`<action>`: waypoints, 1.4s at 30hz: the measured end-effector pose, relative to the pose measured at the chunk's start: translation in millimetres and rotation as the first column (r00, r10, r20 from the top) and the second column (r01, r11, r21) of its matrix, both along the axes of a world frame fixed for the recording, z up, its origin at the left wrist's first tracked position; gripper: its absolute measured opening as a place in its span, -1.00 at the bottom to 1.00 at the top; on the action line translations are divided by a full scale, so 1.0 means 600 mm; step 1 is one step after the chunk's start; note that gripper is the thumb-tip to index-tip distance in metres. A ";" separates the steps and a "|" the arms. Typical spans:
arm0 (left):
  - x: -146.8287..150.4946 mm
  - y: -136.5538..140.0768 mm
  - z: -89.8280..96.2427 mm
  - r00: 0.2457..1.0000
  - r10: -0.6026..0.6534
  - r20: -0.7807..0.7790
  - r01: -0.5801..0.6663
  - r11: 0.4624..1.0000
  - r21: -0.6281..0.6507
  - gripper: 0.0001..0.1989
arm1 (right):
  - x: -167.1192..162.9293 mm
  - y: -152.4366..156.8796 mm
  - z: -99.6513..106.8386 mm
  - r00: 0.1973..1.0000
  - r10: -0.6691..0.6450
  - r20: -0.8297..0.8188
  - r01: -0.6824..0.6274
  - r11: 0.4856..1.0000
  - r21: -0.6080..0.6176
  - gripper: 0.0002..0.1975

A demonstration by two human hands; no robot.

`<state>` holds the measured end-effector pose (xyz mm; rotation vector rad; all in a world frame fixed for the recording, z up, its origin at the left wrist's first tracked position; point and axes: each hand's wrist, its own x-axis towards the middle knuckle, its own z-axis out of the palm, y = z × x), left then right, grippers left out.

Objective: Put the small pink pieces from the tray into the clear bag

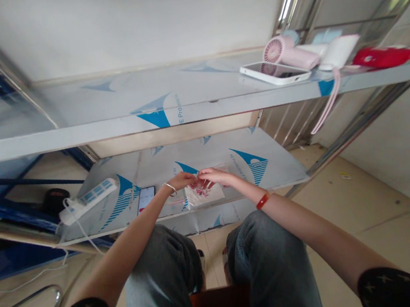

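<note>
Over the lower shelf, my left hand (184,179) and my right hand (212,175) meet, fingertips close together. Both are closed in a pinch; whatever small thing they may hold is too small and blurred to name. Right beneath them lies a clear plastic bag (210,196) with small red bits in or on it. Part of the bag is hidden by my fingers. To the left of my left wrist, a phone (146,199) with a lit screen lies flat on the shelf.
A white power strip (98,191) with a cable lies at the lower shelf's (285,165) left end. Above, the upper shelf (111,128) juts across, bearing a white-framed phone (273,73), a pink handheld fan (290,54) and a red packet (383,56). A strap (329,104) hangs over its edge.
</note>
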<state>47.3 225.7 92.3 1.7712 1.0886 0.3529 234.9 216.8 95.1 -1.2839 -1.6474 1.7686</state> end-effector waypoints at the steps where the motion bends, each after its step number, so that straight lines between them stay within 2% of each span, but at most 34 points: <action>1: 0.001 -0.001 0.002 1.000 0.003 -0.003 -0.003 1.000 -0.004 -0.79 | -0.001 -0.001 0.003 1.000 0.002 0.027 -0.002 1.000 0.007 -0.85; 4: 0.011 -0.007 0.011 0.997 0.000 -0.071 0.003 0.999 0.045 -0.81 | -0.003 -0.003 0.010 0.992 -0.023 0.125 0.017 0.999 0.051 -0.82; 7: 0.028 -0.015 0.023 0.966 0.040 -0.254 0.018 0.975 0.221 -0.78 | -0.007 -0.008 0.015 0.976 -0.056 0.212 0.042 0.997 0.067 -0.79; 9: 0.039 -0.022 0.031 0.921 0.079 -0.381 0.052 0.945 0.323 -0.76 | -0.008 -0.012 0.018 0.966 -0.051 0.253 0.040 0.998 0.051 -0.76; 12: 0.053 -0.037 0.042 0.843 0.131 -0.522 0.080 0.929 0.362 -0.70 | -0.008 -0.018 0.021 0.954 -0.035 0.296 0.017 0.998 0.063 -0.74; 15: 0.065 -0.055 0.047 0.756 0.197 -0.624 0.085 0.916 0.392 -0.67 | -0.006 -0.021 0.020 0.912 -0.051 0.407 -0.041 0.976 0.216 -0.76; 18: 0.077 -0.071 0.048 0.709 0.227 -0.668 0.141 0.882 0.450 -0.64 | -0.004 -0.025 0.021 0.820 -0.110 0.561 -0.130 0.920 0.370 -0.77; 21: 0.087 -0.079 0.051 0.697 0.234 -0.678 0.172 0.864 0.474 -0.64 | -0.003 -0.031 0.031 0.740 -0.154 0.654 -0.161 0.905 0.395 -0.76; 25: 0.092 -0.082 0.061 0.693 0.275 -0.667 0.144 0.854 0.501 -0.66 | 0.000 -0.042 0.055 0.697 -0.179 0.694 -0.179 0.894 0.411 -0.76; 30: 0.079 -0.074 0.076 0.687 0.359 -0.632 0.038 0.850 0.525 -0.69 | 0.005 -0.051 0.076 0.639 -0.298 0.709 -0.145 0.859 0.492 -0.81; 33: 0.067 -0.069 0.081 0.697 0.346 -0.628 0.012 0.870 0.492 -0.68 | 0.005 -0.053 0.078 0.655 -0.339 0.675 -0.121 0.835 0.537 -0.86; 38: 0.065 -0.069 0.084 0.721 0.315 -0.618 0.008 0.887 0.461 -0.69 | -0.003 -0.047 0.063 0.743 -0.403 0.534 -0.100 0.722 0.684 -0.89; 42: 0.072 -0.073 0.087 0.716 0.387 -0.581 -0.086 0.875 0.477 -0.68 | -0.011 -0.040 0.048 0.807 -0.336 0.485 -0.102 0.731 0.675 -0.91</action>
